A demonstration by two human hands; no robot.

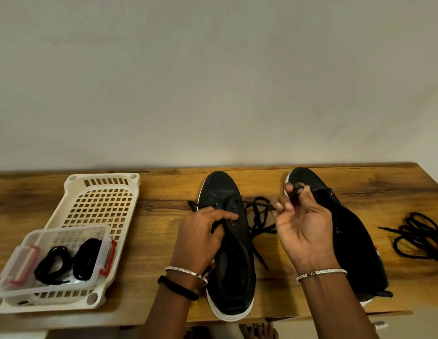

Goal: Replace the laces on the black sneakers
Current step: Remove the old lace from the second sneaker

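- Centre sneaker [221, 189]: black, white sole, upright on the wooden table [164, 187], toe away from you.
- Lace [258, 217]: black, partly through the top eyelets, loose loops lying between the two shoes.
- Your left hand [203, 231]: fingers curled on the eyelet row, gripping the upper; possibly the lace too.
- Your right hand [303, 231]: palm facing you, pinching the lace.
- Second sneaker [347, 231]: just right, behind that hand.
- Loose lace pile [418, 237]: far right.
- White basket [73, 184]: left, carrying a clear box [66, 232] of coiled black laces [66, 261].
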